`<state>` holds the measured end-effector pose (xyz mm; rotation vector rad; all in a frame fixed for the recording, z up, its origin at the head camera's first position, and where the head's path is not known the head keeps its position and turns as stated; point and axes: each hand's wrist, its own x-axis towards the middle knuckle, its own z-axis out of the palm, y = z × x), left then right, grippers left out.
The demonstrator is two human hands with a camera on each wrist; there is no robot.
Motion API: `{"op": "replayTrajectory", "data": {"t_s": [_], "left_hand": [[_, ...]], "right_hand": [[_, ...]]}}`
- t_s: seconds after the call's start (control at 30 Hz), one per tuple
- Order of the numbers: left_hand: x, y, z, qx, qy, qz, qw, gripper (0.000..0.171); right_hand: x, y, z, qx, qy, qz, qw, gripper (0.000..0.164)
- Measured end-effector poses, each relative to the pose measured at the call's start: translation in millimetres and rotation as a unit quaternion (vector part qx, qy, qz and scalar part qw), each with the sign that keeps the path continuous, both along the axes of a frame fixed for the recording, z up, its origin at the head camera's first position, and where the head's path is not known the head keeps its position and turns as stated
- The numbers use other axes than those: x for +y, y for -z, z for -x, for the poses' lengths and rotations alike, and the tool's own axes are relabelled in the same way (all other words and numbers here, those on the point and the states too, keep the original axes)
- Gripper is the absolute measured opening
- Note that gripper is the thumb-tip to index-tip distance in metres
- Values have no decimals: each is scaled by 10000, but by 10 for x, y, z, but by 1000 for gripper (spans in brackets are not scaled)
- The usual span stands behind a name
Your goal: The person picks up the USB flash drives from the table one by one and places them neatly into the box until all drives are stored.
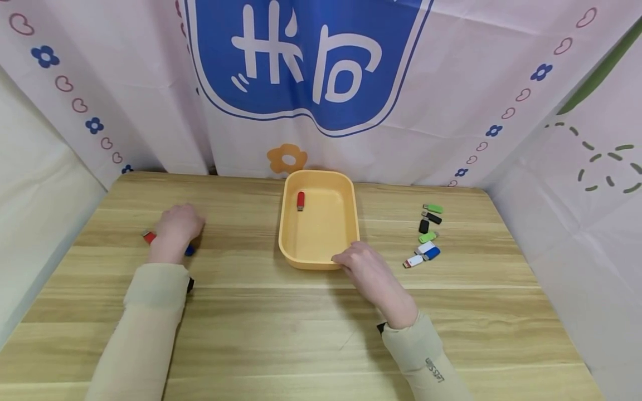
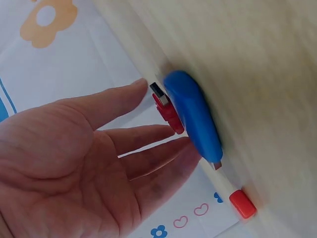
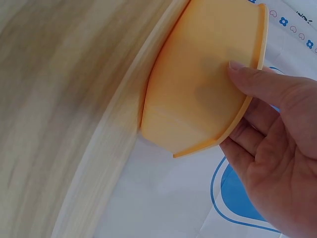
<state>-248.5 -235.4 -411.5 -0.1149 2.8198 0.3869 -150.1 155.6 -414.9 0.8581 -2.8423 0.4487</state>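
Note:
On the left side of the table, my left hand [image 1: 179, 224] reaches down over several USB sticks. Its thumb and fingers are spread apart around a red USB stick [image 2: 171, 115], which lies behind a blue USB stick [image 2: 193, 116]. Another red USB stick [image 1: 149, 236] lies left of that hand. My right hand [image 1: 368, 273] grips the near right corner of a yellow tray [image 1: 283, 236], thumb [image 3: 252, 79] on the outer wall and fingers over the rim. Inside the tray, a red USB stick [image 1: 301, 201] rests near the far left.
To the tray's right lies a loose group of USB sticks: green [image 1: 433, 209], black [image 1: 432, 218], white [image 1: 414, 261] and blue [image 1: 432, 254] among them. A printed cloth [image 1: 241, 145] hangs behind the table's back edge, with cloth walls at both sides.

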Motion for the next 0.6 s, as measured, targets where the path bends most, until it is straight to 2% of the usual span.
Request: {"op": "replayTrajectory", "data": {"t_s": [0.17, 0.33, 0.47, 0.6], "left_hand": [[15, -13, -16, 85, 129, 152, 9998, 40], [19, 5, -36, 391, 284, 206, 9986, 32], [-4, 38, -32, 700, 205, -53, 9973, 26], [-19, 42, -20, 610, 155, -392, 9972, 22]], "right_hand": [[-3, -1, -4, 18, 8, 0, 10000, 18], [-6, -5, -6, 6, 12, 16, 10000, 18], [-6, -4, -7, 17, 14, 21, 10000, 18], [-4, 0, -13, 16, 33, 22, 10000, 18]]}}
